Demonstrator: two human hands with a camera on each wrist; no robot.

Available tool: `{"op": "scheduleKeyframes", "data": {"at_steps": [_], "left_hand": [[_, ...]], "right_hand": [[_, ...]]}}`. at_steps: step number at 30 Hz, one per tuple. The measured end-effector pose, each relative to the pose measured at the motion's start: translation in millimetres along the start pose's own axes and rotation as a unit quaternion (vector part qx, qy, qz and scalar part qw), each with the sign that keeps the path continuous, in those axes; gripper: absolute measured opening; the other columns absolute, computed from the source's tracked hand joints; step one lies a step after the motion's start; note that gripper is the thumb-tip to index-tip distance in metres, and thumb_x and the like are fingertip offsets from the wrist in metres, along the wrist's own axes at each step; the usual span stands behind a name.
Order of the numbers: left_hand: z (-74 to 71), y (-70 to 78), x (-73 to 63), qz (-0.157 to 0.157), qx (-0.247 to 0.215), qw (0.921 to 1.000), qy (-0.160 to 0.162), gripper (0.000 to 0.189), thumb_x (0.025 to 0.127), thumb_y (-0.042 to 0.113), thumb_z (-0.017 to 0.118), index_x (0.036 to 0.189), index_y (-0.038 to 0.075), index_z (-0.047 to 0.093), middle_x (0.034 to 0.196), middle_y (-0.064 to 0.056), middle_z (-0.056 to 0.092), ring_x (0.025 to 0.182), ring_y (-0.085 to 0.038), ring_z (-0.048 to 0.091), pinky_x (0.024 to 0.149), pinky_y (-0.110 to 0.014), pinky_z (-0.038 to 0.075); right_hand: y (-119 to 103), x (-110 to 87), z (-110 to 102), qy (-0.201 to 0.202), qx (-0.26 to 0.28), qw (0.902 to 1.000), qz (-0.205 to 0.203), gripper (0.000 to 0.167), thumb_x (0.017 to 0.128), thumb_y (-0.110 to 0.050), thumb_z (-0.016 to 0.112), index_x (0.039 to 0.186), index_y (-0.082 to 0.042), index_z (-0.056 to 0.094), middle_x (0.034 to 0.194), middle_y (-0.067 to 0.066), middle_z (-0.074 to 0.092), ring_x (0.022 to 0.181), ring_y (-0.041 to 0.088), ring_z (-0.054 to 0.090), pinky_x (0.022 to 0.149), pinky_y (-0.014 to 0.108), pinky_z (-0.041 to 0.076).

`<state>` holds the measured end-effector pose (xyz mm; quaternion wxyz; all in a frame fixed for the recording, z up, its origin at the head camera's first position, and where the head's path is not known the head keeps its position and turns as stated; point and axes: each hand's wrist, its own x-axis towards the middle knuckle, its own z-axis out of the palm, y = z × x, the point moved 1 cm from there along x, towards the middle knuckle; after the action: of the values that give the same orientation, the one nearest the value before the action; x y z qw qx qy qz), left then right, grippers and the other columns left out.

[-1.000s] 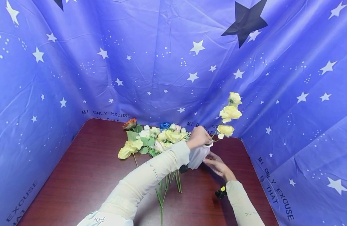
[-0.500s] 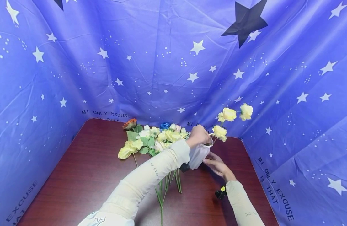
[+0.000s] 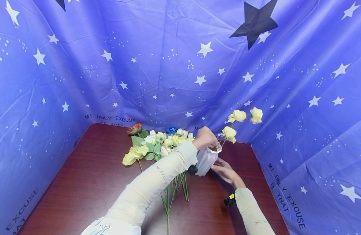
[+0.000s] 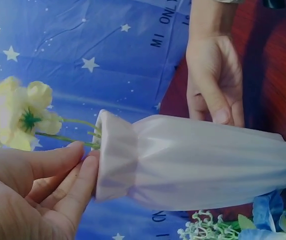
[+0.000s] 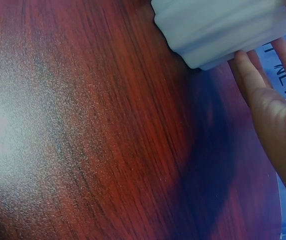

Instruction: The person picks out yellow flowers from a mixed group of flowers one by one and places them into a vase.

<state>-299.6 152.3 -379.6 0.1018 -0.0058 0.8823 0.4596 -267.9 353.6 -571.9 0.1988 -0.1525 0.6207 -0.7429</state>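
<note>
A pale pinkish-white, ridged vase (image 3: 206,161) stands on the table, its mouth toward the back right. Its side is held by my right hand (image 3: 225,170); in the right wrist view the fingertips (image 5: 248,65) lie against its lower body. My left hand (image 3: 206,137) is at the rim, with fairly straight fingers whose tips meet the rim beside the green stems (image 4: 68,139) in the left wrist view. Those stems run into the vase mouth and carry yellow flowers (image 3: 229,133), which lean out over the right side of the rim.
Left of the vase lies a pile of artificial flowers on the reddish-brown table (image 3: 89,182): yellow blooms (image 3: 135,155), an orange flower (image 3: 135,129), a blue rose (image 3: 172,131) and white ones. Their stems (image 3: 168,205) point toward the front edge. A blue star-printed cloth (image 3: 163,71) surrounds the table.
The yellow flowers have tipped over to the right and lower, then shifted slightly. My left hand has moved a little up and left, showing more of the vase mouth. My right hand keeps its place.
</note>
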Motion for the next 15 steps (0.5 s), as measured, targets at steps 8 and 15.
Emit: {"op": "scheduleKeyframes", "data": {"at_steps": [8, 15], "left_hand": [[-7.2, -2.9, 7.7, -0.009, -0.032, 0.9992, -0.024, 0.012, 0.074, 0.000, 0.083, 0.069, 0.011, 0.082, 0.064, -0.003, 0.075, 0.045, -0.008, 0.063, 0.060, -0.026, 0.065], [-15.1, -2.8, 8.0, 0.012, -0.070, 0.9963, -0.048, 0.015, 0.075, -0.005, 0.078, 0.072, 0.009, 0.082, 0.061, -0.004, 0.074, 0.053, -0.013, 0.071, 0.056, -0.025, 0.064]], "right_hand": [[0.3, 2.4, -0.4, 0.010, 0.000, 0.9999, 0.013, 0.043, 0.100, 0.014, 0.045, 0.128, -0.018, 0.050, 0.121, -0.004, 0.066, 0.112, 0.007, 0.065, 0.101, 0.019, 0.055], [2.1, 3.2, -2.6, 0.006, 0.000, 1.0000, 0.008, 0.045, 0.099, 0.015, 0.042, 0.129, -0.017, 0.050, 0.121, -0.004, 0.066, 0.113, 0.007, 0.064, 0.103, 0.019, 0.055]]}}
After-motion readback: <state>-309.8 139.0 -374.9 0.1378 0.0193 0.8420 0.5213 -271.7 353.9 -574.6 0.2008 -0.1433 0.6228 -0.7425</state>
